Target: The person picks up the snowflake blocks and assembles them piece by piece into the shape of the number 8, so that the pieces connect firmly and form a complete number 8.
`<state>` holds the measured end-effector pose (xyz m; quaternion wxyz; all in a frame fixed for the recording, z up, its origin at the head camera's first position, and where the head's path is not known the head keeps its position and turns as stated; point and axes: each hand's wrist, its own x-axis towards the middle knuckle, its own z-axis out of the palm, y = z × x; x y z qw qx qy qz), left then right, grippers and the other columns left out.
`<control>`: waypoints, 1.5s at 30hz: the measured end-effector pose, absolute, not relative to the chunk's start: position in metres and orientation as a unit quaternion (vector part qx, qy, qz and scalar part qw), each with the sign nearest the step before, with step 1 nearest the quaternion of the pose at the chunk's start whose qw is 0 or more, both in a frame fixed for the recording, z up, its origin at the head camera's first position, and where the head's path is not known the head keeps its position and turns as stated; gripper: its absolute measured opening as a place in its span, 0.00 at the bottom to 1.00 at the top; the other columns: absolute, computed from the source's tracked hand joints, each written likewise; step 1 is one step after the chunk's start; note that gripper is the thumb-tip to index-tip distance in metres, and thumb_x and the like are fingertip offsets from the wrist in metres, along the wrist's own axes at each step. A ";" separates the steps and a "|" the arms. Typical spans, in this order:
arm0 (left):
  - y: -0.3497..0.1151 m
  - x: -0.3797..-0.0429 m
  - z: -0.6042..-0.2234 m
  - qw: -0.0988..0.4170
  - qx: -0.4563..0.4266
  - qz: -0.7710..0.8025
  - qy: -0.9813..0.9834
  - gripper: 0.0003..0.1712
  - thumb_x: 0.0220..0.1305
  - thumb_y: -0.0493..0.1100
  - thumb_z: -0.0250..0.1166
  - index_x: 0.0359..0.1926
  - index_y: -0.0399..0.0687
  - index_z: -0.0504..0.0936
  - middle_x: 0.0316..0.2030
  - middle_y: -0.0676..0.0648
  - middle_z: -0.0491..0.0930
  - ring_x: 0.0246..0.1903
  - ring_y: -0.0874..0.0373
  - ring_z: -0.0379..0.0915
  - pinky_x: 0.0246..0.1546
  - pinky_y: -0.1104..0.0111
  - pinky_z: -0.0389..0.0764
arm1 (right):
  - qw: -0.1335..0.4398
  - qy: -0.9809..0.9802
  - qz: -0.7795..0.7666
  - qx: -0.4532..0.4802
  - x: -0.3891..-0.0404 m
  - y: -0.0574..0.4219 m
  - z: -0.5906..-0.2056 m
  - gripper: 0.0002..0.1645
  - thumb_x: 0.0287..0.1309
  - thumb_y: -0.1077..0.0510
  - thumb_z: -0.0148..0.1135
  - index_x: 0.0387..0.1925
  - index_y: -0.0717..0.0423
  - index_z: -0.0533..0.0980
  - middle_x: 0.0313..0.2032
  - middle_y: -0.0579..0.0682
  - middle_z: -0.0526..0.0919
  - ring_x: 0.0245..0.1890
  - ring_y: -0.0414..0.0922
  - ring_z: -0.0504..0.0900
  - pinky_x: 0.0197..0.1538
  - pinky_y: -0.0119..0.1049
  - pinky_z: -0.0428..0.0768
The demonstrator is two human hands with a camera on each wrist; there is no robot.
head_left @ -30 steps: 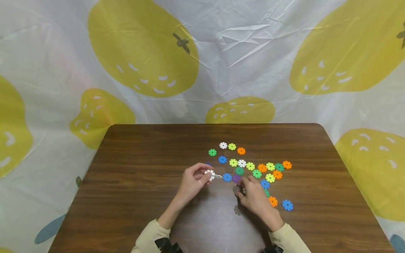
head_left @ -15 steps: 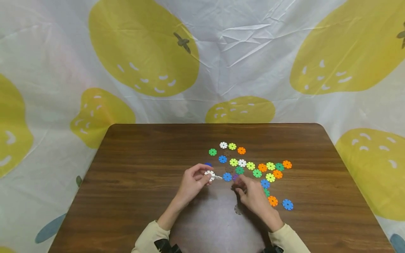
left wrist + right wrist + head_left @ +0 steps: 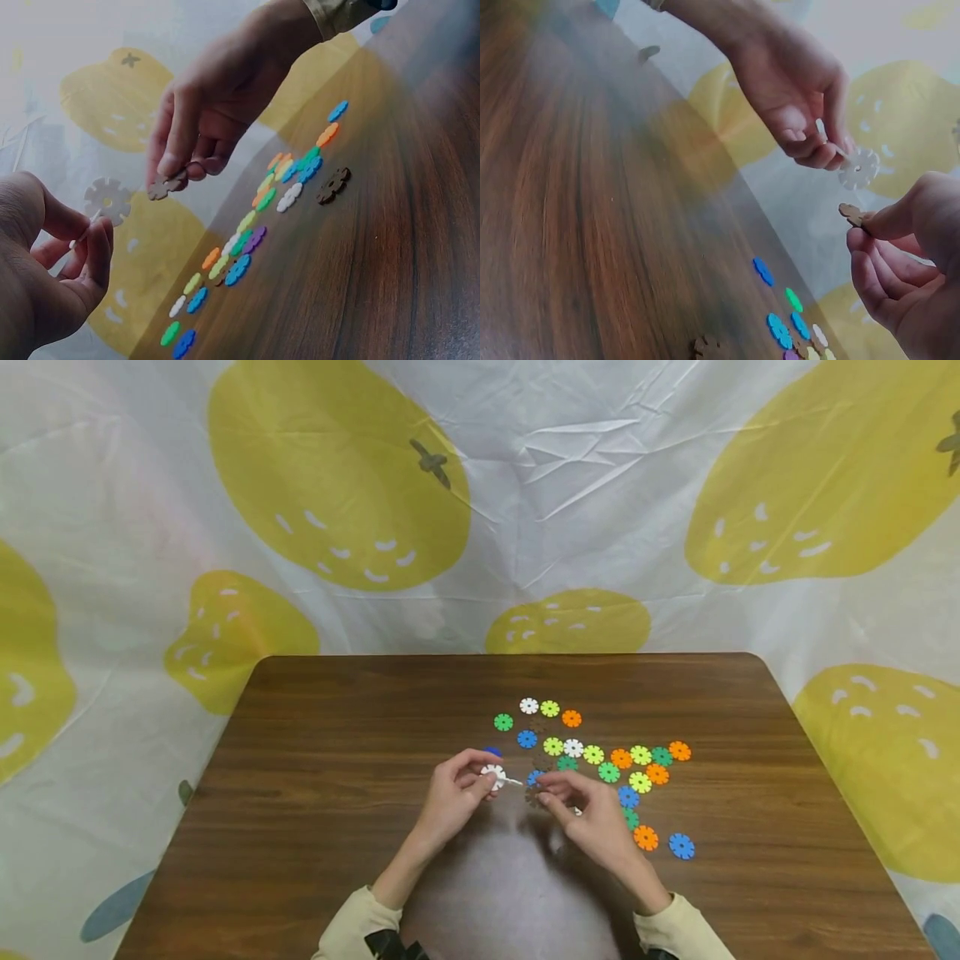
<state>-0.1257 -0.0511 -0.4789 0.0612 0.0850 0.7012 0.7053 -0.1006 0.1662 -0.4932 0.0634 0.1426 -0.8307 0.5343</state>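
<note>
My left hand [image 3: 457, 793] pinches two white notched discs [image 3: 107, 201], slotted together at an angle, between thumb and fingers above the table. In the right wrist view, the white discs [image 3: 860, 168] stand close to the other hand's fingertips. My right hand [image 3: 596, 818] pinches a brown notched disc [image 3: 166, 185] by its edge, thumb on one side. That brown disc [image 3: 851, 214] is raised off the table and apart from the white pair, with a small gap between them. In the head view the fingers partly cover both pieces.
Several coloured notched discs lie flat beyond and right of the hands, among them an orange disc [image 3: 646, 837] and a blue disc [image 3: 682, 846]. Another brown disc [image 3: 334, 185] lies near a white disc [image 3: 289, 197]. The wooden table [image 3: 315, 718] meets a patterned cloth behind.
My right hand has taken a brown disc up off the table and brought it leftward, closer to the white discs. My left hand has barely moved.
</note>
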 end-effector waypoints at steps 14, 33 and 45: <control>-0.049 -0.124 -0.482 0.051 0.089 0.693 0.714 0.12 0.64 0.25 0.61 0.48 0.29 0.82 0.37 0.30 0.81 0.28 0.61 0.79 0.33 0.70 0.86 | 0.026 -0.801 0.583 0.132 -0.098 0.166 -0.487 0.10 0.62 0.64 0.68 0.45 0.61 0.84 0.35 0.54 0.89 0.33 0.44 0.88 0.40 0.31 0.87; -0.046 -0.124 -0.479 0.050 0.134 0.616 0.774 0.08 0.57 0.26 0.66 0.38 0.32 0.87 0.26 0.38 0.85 0.25 0.46 0.81 0.21 0.78 0.77 | -0.003 -0.778 0.611 0.148 -0.097 0.167 -0.497 0.09 0.60 0.65 0.69 0.42 0.66 0.85 0.34 0.59 0.90 0.30 0.46 0.88 0.37 0.40 0.89; -0.037 -0.116 -0.494 0.038 0.049 0.718 0.693 0.17 0.66 0.30 0.65 0.50 0.27 0.68 0.36 0.34 0.79 0.28 0.65 0.79 0.34 0.69 0.87 | 0.036 -0.758 0.643 0.103 -0.099 0.151 -0.504 0.09 0.60 0.66 0.69 0.42 0.67 0.84 0.35 0.63 0.89 0.28 0.52 0.88 0.35 0.40 0.89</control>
